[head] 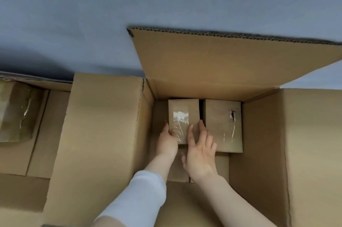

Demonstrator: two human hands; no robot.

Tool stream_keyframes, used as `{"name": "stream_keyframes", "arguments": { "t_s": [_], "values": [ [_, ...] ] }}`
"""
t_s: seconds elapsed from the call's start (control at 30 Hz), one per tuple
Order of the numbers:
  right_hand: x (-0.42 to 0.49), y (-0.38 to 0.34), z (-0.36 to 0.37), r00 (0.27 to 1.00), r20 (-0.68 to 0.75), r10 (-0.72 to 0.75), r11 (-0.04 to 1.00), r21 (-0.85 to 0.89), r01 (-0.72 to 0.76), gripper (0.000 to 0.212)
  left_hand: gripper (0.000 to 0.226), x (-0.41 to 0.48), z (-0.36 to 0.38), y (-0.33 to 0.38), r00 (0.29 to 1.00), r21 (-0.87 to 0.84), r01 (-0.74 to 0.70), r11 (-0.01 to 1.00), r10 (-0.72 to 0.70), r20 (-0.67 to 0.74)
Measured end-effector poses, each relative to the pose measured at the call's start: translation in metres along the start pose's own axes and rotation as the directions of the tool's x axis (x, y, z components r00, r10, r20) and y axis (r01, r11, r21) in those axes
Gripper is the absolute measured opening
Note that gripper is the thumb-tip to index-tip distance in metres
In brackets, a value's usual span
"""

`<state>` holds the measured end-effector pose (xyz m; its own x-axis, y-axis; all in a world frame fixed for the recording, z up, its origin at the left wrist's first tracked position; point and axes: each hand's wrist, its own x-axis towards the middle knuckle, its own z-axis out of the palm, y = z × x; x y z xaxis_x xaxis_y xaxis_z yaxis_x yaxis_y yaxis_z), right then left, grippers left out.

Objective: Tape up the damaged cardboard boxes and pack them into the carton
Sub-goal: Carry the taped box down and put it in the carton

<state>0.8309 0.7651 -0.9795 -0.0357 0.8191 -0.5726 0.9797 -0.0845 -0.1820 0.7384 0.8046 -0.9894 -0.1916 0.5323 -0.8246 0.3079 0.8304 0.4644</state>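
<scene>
While both hands reach down into it, the big carton [259, 134] stands open, its far flap [222, 60] folded up and back. Two small boxes sit side by side against its far wall. The taped box [183, 108] is on the left and the second box [220, 121] just beside it, with only a narrow gap between them. The left hand [166, 139] grips the taped box at its near left corner, thumb on top and fingers down the side. The right hand [199, 152] lies flat on the lid, fingers straight and a little spread, one fingertip at the gap. A glossy strip of clear tape [180, 117] crosses that lid. The second box shows a small tear [232, 115] near its right edge (glare makes it hard to tell how far tape covers it). The taped box looks light and fairly stiff at its edges, though the lid may give under pressure. The tape is probably slick, so bare cardboard at the sides and corners seems the surer hold.
</scene>
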Motion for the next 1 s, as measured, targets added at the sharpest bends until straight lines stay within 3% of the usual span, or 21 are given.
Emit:
{"name": "stream_keyframes", "arguments": {
  "t_s": [0.2,0.37,0.47,0.6,0.7,0.83,1.0],
  "values": [
    [-0.051,-0.008,-0.06,0.991,-0.074,0.108,0.972,0.216,-0.089,0.067,0.052,-0.075,-0.018,0.025,0.997,-0.021,0.024,0.999,-0.026,-0.073],
    [-0.158,-0.037,-0.144,0.932,0.079,0.353,0.842,0.407,-0.353,0.058,0.038,-0.214,-0.075,0.009,0.984,-0.018,0.149,0.989,-0.15,-0.091],
    [-0.228,-0.056,-0.195,0.923,0.172,0.345,0.811,0.44,-0.385,0.057,0.028,-0.301,-0.117,0.005,0.967,-0.015,0.235,0.972,-0.235,-0.094],
    [-0.313,-0.09,-0.253,0.917,0.249,0.311,0.671,0.626,-0.397,0.053,0.028,-0.409,-0.16,0.008,0.97,-0.065,0.211,0.975,-0.217,-0.107],
    [-0.363,-0.119,-0.279,0.941,0.221,0.255,0.676,0.656,-0.337,0.049,0.031,-0.465,-0.188,0.011,0.975,-0.226,0.183,0.957,-0.206,-0.082],
    [-0.412,-0.148,-0.288,0.983,0.159,0.094,0.733,0.657,-0.176,0.046,0.034,-0.512,-0.215,0.003,0.994,-0.53,0.109,0.841,-0.101,0.044],
    [-0.48,-0.167,-0.299,0.979,0.202,0.036,0.697,0.697,-0.17,0.044,0.035,-0.591,-0.232,-0.045,0.972,-0.781,0.042,0.623,-0.207,-0.112]
  ]
}}
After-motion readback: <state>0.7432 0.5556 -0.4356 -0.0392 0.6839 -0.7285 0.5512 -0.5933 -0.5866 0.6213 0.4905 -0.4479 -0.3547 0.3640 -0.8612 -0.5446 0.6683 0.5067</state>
